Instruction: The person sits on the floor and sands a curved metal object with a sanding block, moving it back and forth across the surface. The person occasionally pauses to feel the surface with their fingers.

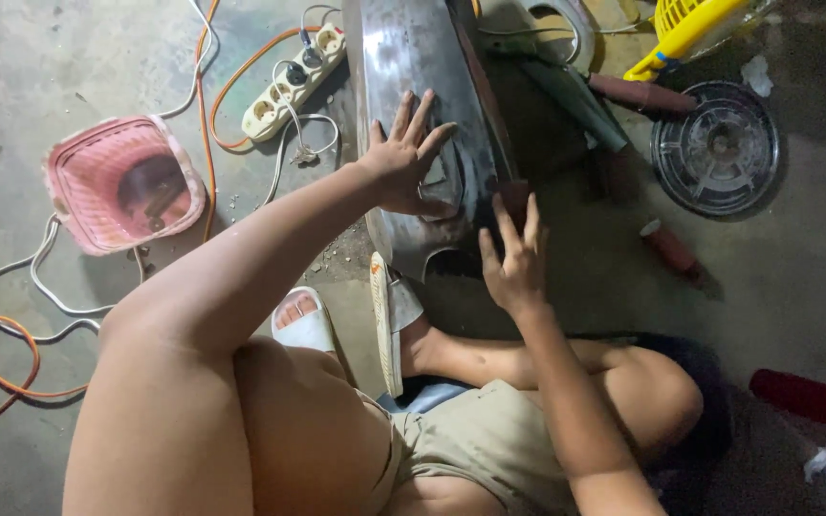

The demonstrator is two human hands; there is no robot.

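A curved metal panel, dark grey and glossy with dull, scuffed patches, lies on the concrete floor in front of the seated person. It is long and narrow, bowed across its width, and its long axis runs from the top of the view down toward the person's feet, leaning slightly to the left at the near end. That near end has a cut-out notch and sits just beside a white sandal.

The left hand is open, fingers spread, palm pressed flat on the panel's middle. The right hand is also open, fingers extended and resting on the panel's right edge, gripping nothing.

A pink basket and a white power strip lie to the left; a round metal disc lies to the right
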